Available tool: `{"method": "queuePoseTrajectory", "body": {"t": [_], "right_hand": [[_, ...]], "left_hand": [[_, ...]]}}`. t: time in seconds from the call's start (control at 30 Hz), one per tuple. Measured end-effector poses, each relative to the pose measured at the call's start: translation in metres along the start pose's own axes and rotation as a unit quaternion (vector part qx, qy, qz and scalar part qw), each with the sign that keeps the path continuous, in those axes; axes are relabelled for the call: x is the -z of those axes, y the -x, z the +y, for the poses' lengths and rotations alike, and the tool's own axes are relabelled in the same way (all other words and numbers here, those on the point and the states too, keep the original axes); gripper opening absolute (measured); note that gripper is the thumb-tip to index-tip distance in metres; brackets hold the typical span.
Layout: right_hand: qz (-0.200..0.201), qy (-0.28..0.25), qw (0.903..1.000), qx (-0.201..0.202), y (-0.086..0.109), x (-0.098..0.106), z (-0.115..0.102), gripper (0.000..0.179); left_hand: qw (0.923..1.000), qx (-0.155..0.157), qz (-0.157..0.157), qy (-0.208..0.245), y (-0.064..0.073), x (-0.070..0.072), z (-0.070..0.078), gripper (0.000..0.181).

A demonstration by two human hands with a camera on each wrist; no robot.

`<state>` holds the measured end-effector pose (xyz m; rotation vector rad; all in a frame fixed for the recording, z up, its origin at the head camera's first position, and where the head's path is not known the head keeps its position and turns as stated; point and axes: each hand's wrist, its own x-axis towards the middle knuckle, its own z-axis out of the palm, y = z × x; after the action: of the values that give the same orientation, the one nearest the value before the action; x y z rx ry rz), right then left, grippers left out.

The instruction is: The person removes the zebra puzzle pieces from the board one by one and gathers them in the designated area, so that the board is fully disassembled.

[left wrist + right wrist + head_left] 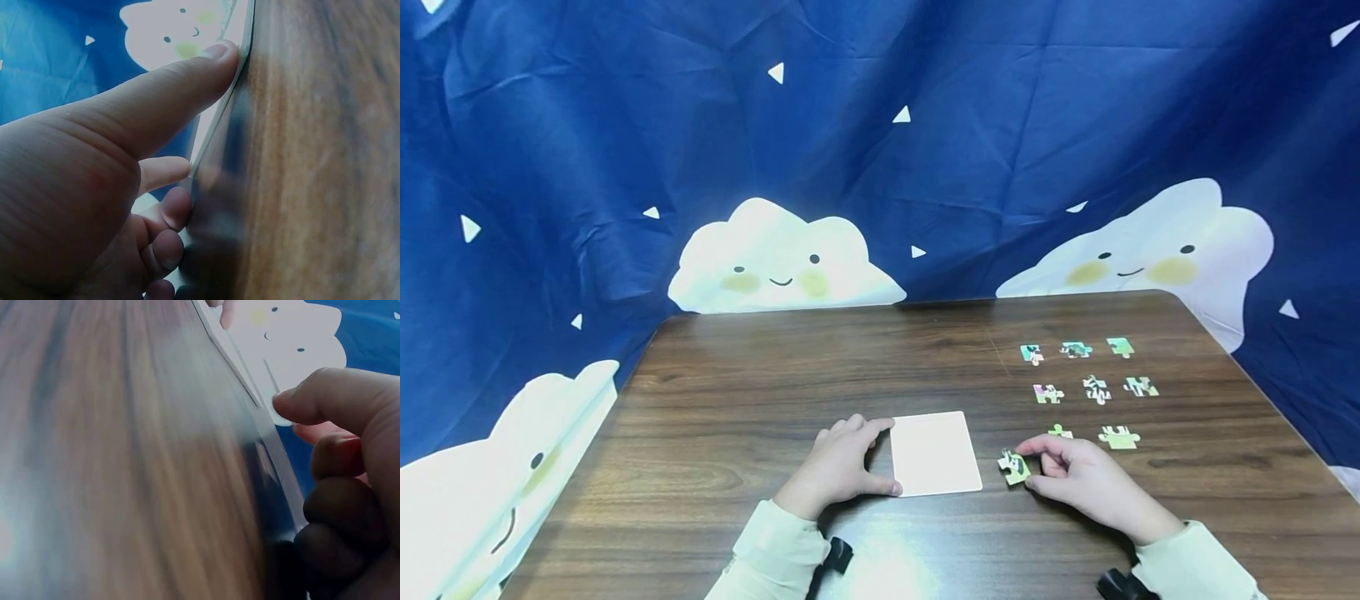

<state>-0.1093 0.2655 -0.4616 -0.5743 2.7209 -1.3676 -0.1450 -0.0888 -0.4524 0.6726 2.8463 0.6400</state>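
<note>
A white square board (pixel 936 454) lies flat on the wooden table. My left hand (pixel 842 465) is at its left side, index finger at the far corner and thumb at the near one. In the left wrist view, the left thumb (pixel 187 78) stretches straight along the board's edge (pixel 245 44). To the right of the board, my right hand (pixel 1086 479) pinches a green, white and black jigsaw piece (pixel 1017 473) between thumb and index finger. The other fingers of the right hand (pixel 350 481) are curled in, as the right wrist view shows.
Several jigsaw pieces lie in loose rows at the right, among them a green corner piece (pixel 1121 347), a black-and-white piece (pixel 1097 390) and a pale green edge piece (pixel 1120 438). One small green piece (pixel 1060 431) sits just beyond the right hand. A blue cloth (pixel 940 167) hangs behind the table.
</note>
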Motion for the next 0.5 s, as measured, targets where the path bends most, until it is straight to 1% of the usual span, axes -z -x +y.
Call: {"method": "queuePoseTrajectory", "body": {"t": [0.17,0.37,0.5], "right_hand": [[0.032,0.001,0.9995,0.003,0.01,0.012,0.011,0.031],[0.051,0.014,0.9986,0.0,0.018,0.025,0.023,0.034],[0.065,0.035,0.9972,-0.014,0.023,0.034,0.03,0.033]], "left_hand": [[1.0,-0.002,0.001,0.003,0.0,0.0,0.001,0.092],[1.0,0.003,-0.002,0.003,-0.001,-0.001,0.0,0.092],[1.0,0.0,0.0,0.005,0.0,-0.001,-0.001,0.092]]}}
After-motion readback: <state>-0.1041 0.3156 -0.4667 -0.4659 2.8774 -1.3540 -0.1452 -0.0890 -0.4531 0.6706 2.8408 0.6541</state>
